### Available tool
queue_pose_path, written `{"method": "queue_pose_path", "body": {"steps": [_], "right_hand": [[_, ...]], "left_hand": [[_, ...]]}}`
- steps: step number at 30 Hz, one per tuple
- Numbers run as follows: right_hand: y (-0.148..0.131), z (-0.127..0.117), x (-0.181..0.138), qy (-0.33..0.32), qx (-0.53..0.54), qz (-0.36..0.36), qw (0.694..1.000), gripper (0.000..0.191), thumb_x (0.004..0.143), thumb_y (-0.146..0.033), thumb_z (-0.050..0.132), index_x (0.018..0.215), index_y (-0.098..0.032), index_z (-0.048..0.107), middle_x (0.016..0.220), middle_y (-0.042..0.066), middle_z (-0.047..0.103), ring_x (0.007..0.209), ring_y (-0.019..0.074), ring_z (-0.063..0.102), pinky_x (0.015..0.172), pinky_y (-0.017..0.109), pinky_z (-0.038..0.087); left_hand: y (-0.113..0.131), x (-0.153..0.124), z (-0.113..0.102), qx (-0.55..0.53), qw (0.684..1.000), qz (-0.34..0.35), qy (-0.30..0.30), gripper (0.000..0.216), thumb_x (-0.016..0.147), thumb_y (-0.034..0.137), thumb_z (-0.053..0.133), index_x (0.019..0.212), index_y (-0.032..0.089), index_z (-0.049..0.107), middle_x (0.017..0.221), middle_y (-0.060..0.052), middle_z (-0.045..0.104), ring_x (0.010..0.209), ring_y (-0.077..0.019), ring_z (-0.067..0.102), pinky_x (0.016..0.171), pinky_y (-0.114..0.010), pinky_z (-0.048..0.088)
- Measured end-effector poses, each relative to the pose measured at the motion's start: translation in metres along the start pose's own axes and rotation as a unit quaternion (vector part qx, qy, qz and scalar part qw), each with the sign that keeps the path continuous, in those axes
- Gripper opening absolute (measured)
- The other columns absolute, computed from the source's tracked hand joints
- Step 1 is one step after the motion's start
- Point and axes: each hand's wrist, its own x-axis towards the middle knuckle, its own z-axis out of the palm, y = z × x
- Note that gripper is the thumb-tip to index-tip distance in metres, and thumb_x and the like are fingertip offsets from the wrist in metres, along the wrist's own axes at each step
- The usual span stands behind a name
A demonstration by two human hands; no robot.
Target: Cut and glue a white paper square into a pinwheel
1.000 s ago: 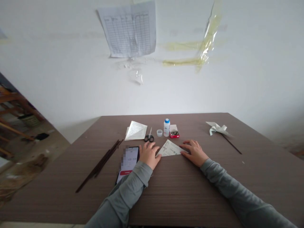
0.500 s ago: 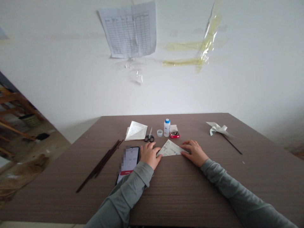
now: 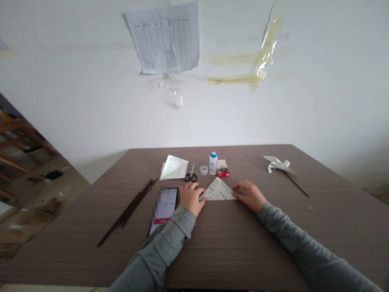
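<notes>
A printed sheet of paper folded into a triangle (image 3: 219, 190) lies on the table in front of me, its peak pointing away. My left hand (image 3: 192, 198) has its thumb and fingers closed about the left corner. At the right corner, my right hand (image 3: 249, 195) pinches the paper between thumb and fingertips, which hide that tip. Just beyond the triangle are black-handled scissors (image 3: 191, 173), a small clear cup (image 3: 204, 170), a white bottle with a blue cap (image 3: 213, 163) and a red box of small metal pieces (image 3: 223, 171).
A phone showing a timer (image 3: 165, 207) lies beside my left forearm. Several dark brown sticks (image 3: 130, 211) rest farther left, with paper sheets (image 3: 174, 167) behind. A paper pinwheel on a stick (image 3: 278, 165) lies at the right. The wall (image 3: 194, 125) borders the table's back edge.
My right hand has shifted slightly, its fingers drawn closer together at the right corner. The triangle sits turned a little, its peak slightly farther right. My left hand stays nearly still.
</notes>
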Motion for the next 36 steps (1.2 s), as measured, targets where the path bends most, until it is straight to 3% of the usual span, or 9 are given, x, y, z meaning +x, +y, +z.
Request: {"method": "queue_pose_path", "body": {"steps": [4,9,16,20,28,31,36], "right_hand": [[-0.005,-0.003,0.000,-0.005,0.010,0.016,1.000,0.016,0.099,-0.034,0.088,0.109,-0.030,0.100,0.107,0.009,0.098,0.110,0.0365,0.094,0.121,0.059,0.071],[-0.007,-0.006,-0.001,-0.021,-0.005,0.022,1.000,0.023,0.099,-0.038,0.086,0.115,-0.031,0.102,0.112,0.010,0.100,0.118,0.0397,0.094,0.128,0.065,0.067],[-0.006,-0.006,-0.001,-0.002,-0.033,0.039,0.999,0.012,0.097,-0.043,0.089,0.096,-0.033,0.095,0.111,0.008,0.098,0.118,0.0390,0.093,0.127,0.064,0.067],[-0.008,-0.007,-0.001,-0.006,-0.025,0.040,0.999,0.013,0.100,-0.043,0.089,0.095,-0.033,0.095,0.115,0.008,0.099,0.125,0.0401,0.094,0.135,0.067,0.063],[-0.009,-0.010,-0.002,-0.011,-0.018,0.072,0.997,0.036,0.112,-0.057,0.080,0.094,-0.033,0.100,0.135,0.014,0.100,0.141,0.0461,0.092,0.148,0.083,0.051],[-0.012,-0.013,-0.001,-0.015,-0.006,0.073,0.997,0.045,0.114,-0.060,0.075,0.086,-0.033,0.098,0.130,0.014,0.101,0.140,0.0477,0.093,0.147,0.085,0.051],[-0.017,-0.016,-0.001,-0.033,0.008,0.074,0.997,0.056,0.117,-0.060,0.071,0.070,-0.034,0.090,0.112,0.012,0.102,0.149,0.0515,0.090,0.148,0.090,0.047]], "left_hand": [[-0.002,0.002,0.001,-0.024,1.000,0.005,-0.005,0.039,0.112,0.016,0.091,0.148,0.028,0.099,0.183,-0.016,0.082,0.182,-0.0448,0.066,0.155,-0.077,0.046],[-0.005,0.004,0.003,-0.054,0.998,0.012,-0.006,0.035,0.104,0.010,0.094,0.134,0.029,0.098,0.174,-0.012,0.087,0.176,-0.0408,0.071,0.156,-0.078,0.044],[-0.007,0.004,0.007,-0.053,0.998,0.020,0.009,0.044,0.102,0.013,0.091,0.141,0.034,0.096,0.176,-0.010,0.085,0.175,-0.0401,0.069,0.153,-0.077,0.047],[-0.008,0.004,0.006,-0.052,0.998,0.033,0.004,0.042,0.101,0.015,0.092,0.138,0.034,0.098,0.174,-0.011,0.086,0.174,-0.0422,0.070,0.154,-0.079,0.045],[-0.011,0.005,0.005,-0.038,0.998,0.044,-0.010,0.024,0.107,0.022,0.095,0.127,0.031,0.104,0.175,-0.014,0.087,0.179,-0.0476,0.067,0.156,-0.085,0.041],[-0.013,0.006,0.005,-0.036,0.998,0.042,-0.007,0.018,0.118,0.030,0.087,0.119,0.030,0.105,0.178,-0.013,0.086,0.181,-0.0486,0.065,0.157,-0.086,0.040],[-0.014,0.008,0.009,-0.040,0.998,0.038,0.014,0.047,0.128,0.024,0.061,0.114,0.027,0.106,0.172,-0.008,0.090,0.176,-0.0484,0.067,0.156,-0.081,0.040]]}}
